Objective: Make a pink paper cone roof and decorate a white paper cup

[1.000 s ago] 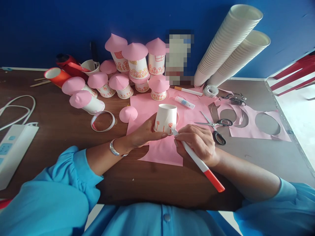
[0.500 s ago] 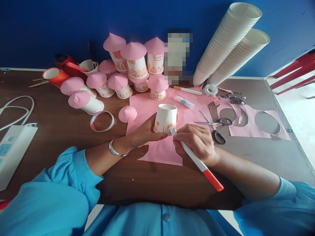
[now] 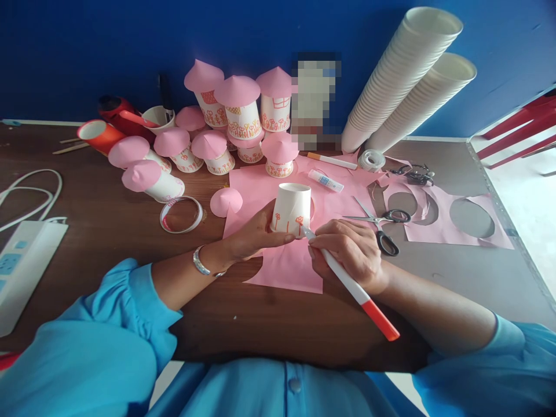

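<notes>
A white paper cup (image 3: pixel 292 202) with red-orange flowers and stems drawn low on its side is in my left hand (image 3: pixel 259 230), fingers wrapped round its left side and thumb along the bottom. My right hand (image 3: pixel 350 252) grips a white marker (image 3: pixel 347 278) with a red-orange end. The marker's tip is at the lower right of the cup, beside a drawn flower; whether it touches cannot be made out. Under both hands lies pink paper (image 3: pixel 295 272) with cut edges. A small pink paper cone (image 3: pixel 226 202) rests left of the cup.
Several decorated cups with pink cone roofs (image 3: pixel 237 92) stand at the back left. Two tall stacks of paper cups (image 3: pixel 402 75) lean on the blue wall. Scissors (image 3: pixel 382 218), a glue stick (image 3: pixel 325 180), an orange-capped marker (image 3: pixel 332 160), clear tape (image 3: pixel 372 160) and a power strip (image 3: pixel 32 269) lie around.
The marker and my right hand have shifted slightly right and down along the cup. More red-orange marking shows below the right flower. My left hand still holds the cup.
</notes>
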A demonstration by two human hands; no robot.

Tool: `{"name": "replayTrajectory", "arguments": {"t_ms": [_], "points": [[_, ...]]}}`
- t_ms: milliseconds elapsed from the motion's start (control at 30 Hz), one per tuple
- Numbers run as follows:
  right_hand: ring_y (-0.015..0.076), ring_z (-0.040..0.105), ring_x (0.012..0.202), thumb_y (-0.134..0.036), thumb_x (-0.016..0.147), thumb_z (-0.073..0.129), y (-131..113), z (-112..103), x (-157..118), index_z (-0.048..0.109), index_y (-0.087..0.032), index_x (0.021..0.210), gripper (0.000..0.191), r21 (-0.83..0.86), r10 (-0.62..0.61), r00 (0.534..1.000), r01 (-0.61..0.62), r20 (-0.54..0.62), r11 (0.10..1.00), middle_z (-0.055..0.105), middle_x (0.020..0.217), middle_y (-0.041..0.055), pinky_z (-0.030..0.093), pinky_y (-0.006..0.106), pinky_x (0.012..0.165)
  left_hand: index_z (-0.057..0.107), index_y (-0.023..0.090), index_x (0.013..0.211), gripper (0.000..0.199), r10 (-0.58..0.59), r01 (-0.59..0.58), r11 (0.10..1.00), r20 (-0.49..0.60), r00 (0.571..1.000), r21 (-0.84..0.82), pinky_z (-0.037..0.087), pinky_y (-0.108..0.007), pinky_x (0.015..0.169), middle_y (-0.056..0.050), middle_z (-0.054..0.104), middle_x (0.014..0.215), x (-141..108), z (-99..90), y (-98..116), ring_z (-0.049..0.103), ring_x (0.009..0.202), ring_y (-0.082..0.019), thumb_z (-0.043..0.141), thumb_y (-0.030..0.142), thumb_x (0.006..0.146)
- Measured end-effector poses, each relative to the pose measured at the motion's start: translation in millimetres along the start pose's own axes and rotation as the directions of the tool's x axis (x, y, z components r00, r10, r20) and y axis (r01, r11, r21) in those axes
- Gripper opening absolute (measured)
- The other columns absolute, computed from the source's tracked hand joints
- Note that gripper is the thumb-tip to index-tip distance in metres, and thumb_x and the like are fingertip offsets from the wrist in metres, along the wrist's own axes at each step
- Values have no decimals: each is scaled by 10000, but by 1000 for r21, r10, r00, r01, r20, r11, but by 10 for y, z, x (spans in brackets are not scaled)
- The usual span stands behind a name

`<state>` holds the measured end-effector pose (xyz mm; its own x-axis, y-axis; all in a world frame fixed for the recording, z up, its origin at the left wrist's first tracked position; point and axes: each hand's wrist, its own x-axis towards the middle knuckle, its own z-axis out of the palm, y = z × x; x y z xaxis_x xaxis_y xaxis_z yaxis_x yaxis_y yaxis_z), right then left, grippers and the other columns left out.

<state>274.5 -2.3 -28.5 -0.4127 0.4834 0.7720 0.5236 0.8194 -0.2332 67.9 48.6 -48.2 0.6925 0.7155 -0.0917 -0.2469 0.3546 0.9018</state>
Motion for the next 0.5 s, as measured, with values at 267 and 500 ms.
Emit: {"name": "replayTrajectory", "arguments": {"t_ms": [267, 500], "points": [[160, 646, 668, -322, 1033, 569, 64, -40, -93, 641, -226, 1173, 185, -45, 124, 986, -129, -110, 991, 681, 859, 42, 528, 288, 560, 668, 204, 1162, 385, 39, -35, 997, 75, 996, -62, 547, -341, 873, -50, 686, 1015, 11, -18, -5, 652, 922, -179, 826, 285, 821], [152, 670, 637, -171, 979, 646, 184, 26, -100, 634, -200, 1132, 156, -31, 209, 975, -212, -73, 977, 716, 834, 21, 551, 282, 591, 698, 214, 1196, 384, 84, -81, 991, 27, 996, -103, 585, -413, 928, -85, 712, 1109, 8, -67, -83, 679, 1019, -224, 812, 261, 832]]}}
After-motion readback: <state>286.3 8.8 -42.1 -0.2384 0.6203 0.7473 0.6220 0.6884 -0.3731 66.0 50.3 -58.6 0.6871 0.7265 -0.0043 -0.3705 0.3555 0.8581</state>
